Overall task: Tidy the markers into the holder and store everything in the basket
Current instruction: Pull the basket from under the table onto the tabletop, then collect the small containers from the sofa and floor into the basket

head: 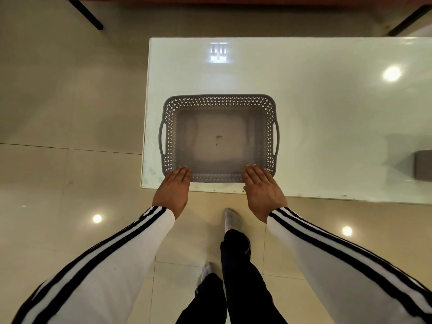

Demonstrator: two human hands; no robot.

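A grey plastic basket (219,99) with perforated walls and two side handles sits near the front left corner of a white glossy table (315,101). Nothing lies inside it. My left hand (174,190) rests on the basket's near left corner, fingers together over the rim. My right hand (263,190) lies on the near right corner the same way. Whether the fingers curl under the rim is hidden. No markers or holder are in view.
A grey box-like object (423,164) shows at the table's right edge, cut off by the frame. Tiled floor lies to the left and below. Dark furniture legs (87,14) stand beyond the table. My feet (232,220) are on the floor by the table's front edge.
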